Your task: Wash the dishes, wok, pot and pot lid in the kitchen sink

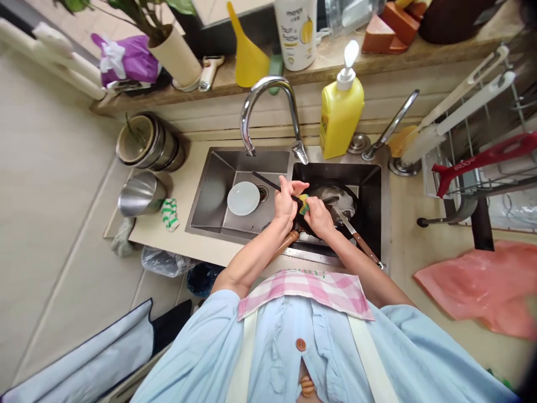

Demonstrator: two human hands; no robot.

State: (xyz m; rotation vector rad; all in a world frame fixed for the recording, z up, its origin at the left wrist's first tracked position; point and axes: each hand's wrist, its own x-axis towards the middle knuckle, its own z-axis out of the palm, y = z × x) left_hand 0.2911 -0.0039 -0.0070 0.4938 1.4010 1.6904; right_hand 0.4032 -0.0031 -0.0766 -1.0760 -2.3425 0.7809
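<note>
**Green-and-yellow sponge closes on slim dark utensil**

The soft sponge sits tightly in the right hand, against the stiff shaft. The left hand grips that shaft narrowly; wet, it would probably be slippery, so its handle end seems the surest hold. Both are over a steel double sink, above a wooden-handled pan.

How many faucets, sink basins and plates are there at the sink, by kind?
Arched chrome faucet: 1
Slim straight chrome tap: 1
Stainless steel sink basins: 2
Round white plate: 1
Total: 5
</note>
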